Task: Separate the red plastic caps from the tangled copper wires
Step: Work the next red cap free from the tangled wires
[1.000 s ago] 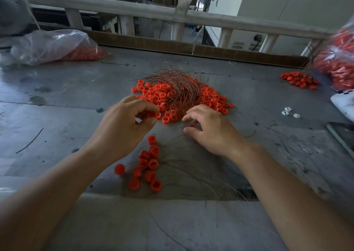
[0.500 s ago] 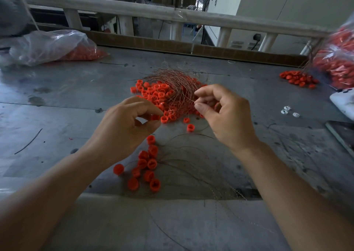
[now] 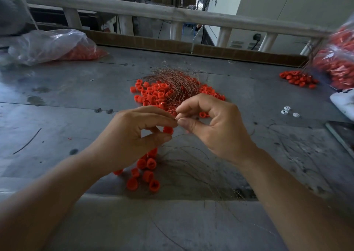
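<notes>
A tangle of copper wires [image 3: 176, 80] lies over a heap of red plastic caps [image 3: 153, 93] at the middle of the grey table [image 3: 67, 101]. In front of it my left hand [image 3: 132, 137] and my right hand [image 3: 216, 128] meet above the table. My left hand holds one red cap [image 3: 168, 130] between thumb and fingers. My right thumb and forefinger pinch a thin wire at the point where the two hands touch. A small group of loose red caps [image 3: 145, 172] lies below my left hand, beside pulled-out wire strands [image 3: 193, 166].
A clear plastic bag with red caps [image 3: 51, 45] lies at the back left. Another bag of caps [image 3: 339, 59] and a small cap pile [image 3: 297, 78] are at the right. Three white bits [image 3: 288, 111], a white device [image 3: 344, 103] and a wooden railing [image 3: 172, 13] are also there.
My right hand rose from the pile and moved left to meet my left hand. A single red cap now sits in my left fingers.
</notes>
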Demonstrator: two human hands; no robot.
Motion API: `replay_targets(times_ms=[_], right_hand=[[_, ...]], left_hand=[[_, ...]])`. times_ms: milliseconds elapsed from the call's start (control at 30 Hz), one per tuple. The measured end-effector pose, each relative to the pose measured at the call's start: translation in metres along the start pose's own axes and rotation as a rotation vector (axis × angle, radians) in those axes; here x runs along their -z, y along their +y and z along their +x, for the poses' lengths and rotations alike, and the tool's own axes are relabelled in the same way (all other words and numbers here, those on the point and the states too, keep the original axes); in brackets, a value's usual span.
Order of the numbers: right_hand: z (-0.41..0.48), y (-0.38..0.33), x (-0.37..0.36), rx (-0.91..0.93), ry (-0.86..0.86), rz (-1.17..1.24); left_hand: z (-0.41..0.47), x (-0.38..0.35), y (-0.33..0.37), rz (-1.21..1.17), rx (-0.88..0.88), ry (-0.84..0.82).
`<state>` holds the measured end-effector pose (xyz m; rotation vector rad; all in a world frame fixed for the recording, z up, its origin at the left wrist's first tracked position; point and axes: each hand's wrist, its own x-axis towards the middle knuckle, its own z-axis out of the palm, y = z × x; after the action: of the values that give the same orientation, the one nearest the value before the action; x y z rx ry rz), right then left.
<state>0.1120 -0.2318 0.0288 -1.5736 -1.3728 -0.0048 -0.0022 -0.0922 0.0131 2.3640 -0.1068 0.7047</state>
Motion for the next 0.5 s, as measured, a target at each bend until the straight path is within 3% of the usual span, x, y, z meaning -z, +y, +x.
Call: replay_targets(times_ms=[300, 500], right_hand=[[0.0015, -0.0004, 0.0029, -0.043, -0.074, 0.043], [0.0019, -0.0012, 0.0057, 0.094, -0.051, -0.319]], left_hand=[[-0.0006, 0.0034, 0.0042, 0.045, -0.035, 0.031], [0.0000, 0.0035, 0.0066, 0.090, -0.073, 0.026]])
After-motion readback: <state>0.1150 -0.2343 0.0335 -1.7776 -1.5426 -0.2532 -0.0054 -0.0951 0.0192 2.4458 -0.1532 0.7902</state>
